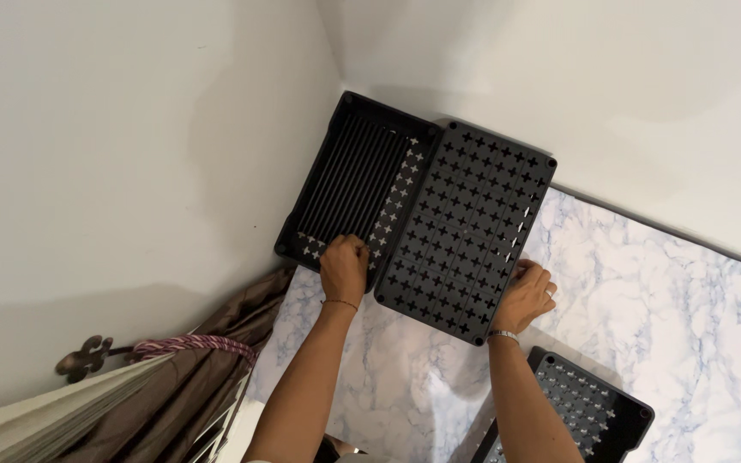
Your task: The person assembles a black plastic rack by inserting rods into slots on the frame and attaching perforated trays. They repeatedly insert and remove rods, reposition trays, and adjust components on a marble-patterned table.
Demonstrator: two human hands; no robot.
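Note:
A black plastic shelf panel [465, 231] pierced with cross-shaped holes is held tilted over the marble-patterned floor. My left hand [344, 266] grips its near left edge, fingers curled shut. My right hand [527, 294] holds the near right edge, with a ring and a bracelet showing. Behind it, in the corner, a black slatted shelf unit [355, 182] stands against the wall, its lower face also cut with crosses.
White walls [130, 154] meet in a corner just behind the shelf unit. A brown curtain [216, 360] with a pink tie-back rope [190, 345] hangs at the lower left. Another black perforated panel [593, 411] lies on the marble-patterned floor [645, 283] at the lower right.

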